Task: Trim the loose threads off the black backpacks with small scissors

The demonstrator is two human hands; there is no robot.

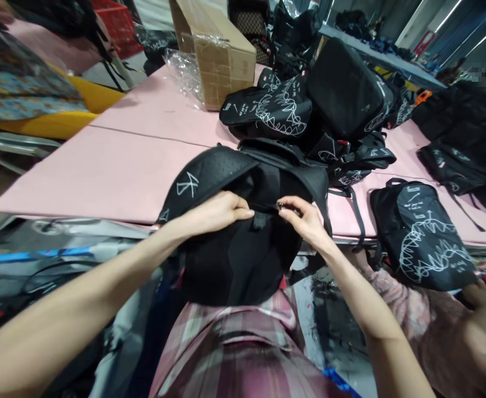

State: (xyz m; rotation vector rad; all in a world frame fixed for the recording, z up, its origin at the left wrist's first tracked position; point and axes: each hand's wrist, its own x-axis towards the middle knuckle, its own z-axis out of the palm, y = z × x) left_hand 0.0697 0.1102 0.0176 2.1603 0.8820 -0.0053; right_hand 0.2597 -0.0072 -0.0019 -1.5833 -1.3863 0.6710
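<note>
A black backpack (243,260) lies unzipped in front of me, half on the pink table edge and half over my lap, with its dark inside facing up. White line drawing marks its outer panel. My left hand (228,210) is closed, thumb and fingers pinching the black fabric inside the opening. Across from it, my right hand (301,216) is closed at the opening's right side. A small shiny metal thing (280,205) shows at its fingertips; its kind is too small to make out.
Black backpacks with white scribbles (282,108) pile up behind the opening. A cardboard box (222,63) with clear plastic wrap stands on the pink table (73,177). At right, a co-worker's hand (481,301) is by another backpack (425,232). Yellow-edged fabric lies at left.
</note>
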